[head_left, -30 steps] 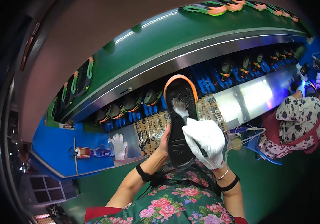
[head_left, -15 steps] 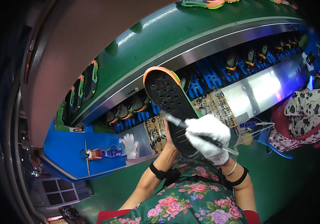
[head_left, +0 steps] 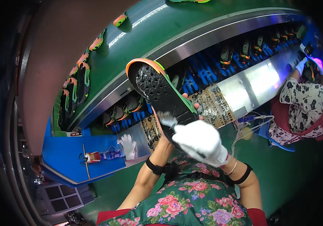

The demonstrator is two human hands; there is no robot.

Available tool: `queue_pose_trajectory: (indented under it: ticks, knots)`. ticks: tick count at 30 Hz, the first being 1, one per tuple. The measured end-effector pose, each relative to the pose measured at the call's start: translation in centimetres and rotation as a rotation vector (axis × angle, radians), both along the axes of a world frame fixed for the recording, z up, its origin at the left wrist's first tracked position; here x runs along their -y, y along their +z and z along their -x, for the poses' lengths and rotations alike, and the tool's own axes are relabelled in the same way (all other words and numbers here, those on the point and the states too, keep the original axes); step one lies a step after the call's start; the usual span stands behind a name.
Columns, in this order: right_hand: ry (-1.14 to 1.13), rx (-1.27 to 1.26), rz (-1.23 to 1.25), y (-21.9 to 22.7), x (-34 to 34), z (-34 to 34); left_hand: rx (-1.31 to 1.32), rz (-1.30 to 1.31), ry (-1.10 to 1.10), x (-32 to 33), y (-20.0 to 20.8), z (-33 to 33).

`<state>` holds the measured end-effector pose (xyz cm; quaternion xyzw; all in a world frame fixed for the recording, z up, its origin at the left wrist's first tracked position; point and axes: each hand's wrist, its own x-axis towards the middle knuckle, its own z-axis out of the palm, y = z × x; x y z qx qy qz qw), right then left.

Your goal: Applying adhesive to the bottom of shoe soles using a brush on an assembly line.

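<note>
A shoe sole (head_left: pixel 157 90), black inside with small holes and an orange and green rim, lies tilted across my left hand (head_left: pixel 163 130). The bare fingers of that hand wrap around it from beneath, with tips showing at its right edge. Part of its surface glistens as if wet. My right hand (head_left: pixel 201 138), in a white knit glove, is closed around a brush (head_left: pixel 169 121). Its bristle end is over the left side of the sole's middle; whether it touches cannot be made out. The glove hides the sole's lower right part.
Beyond my hands runs a metal-edged rack (head_left: pixel 203 71) with several shoe parts on blue holders. A green conveyor (head_left: pixel 150 32) carries more soles. At left, a blue table (head_left: pixel 63 150) bears a bottle (head_left: pixel 112 154) beside a white glove (head_left: pixel 127 146). A co-worker (head_left: pixel 302 105) sits at right.
The sole and both hands have shifted slightly left in the picture. The brush has turned, with its bristles now lower on the sole. More soles show on the green conveyor at upper left.
</note>
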<state>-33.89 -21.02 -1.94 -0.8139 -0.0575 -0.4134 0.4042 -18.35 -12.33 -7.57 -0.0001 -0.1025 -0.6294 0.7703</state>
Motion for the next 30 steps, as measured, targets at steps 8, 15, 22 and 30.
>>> queue_pose_trajectory:
  ticks: [8, 15, 22, 30]
  knots:
    - [0.007, -0.017, -0.162, -0.2, 1.2, 0.3, -0.036, -0.043, 0.031, -0.1, 0.8, -0.5]
    - [0.162, -0.021, -0.423, -0.2, 0.8, 0.7, 0.09, -0.015, 0.081, -0.3, 1.0, -1.0]
    - [0.254, -0.105, -0.33, -0.8, -0.3, 1.2, 0.135, -0.172, 0.184, -1.4, 0.5, -1.9]
    - [0.181, -0.042, -0.174, -2.4, -1.2, 0.7, 0.129, -0.039, -0.063, -2.6, 0.2, -3.4]
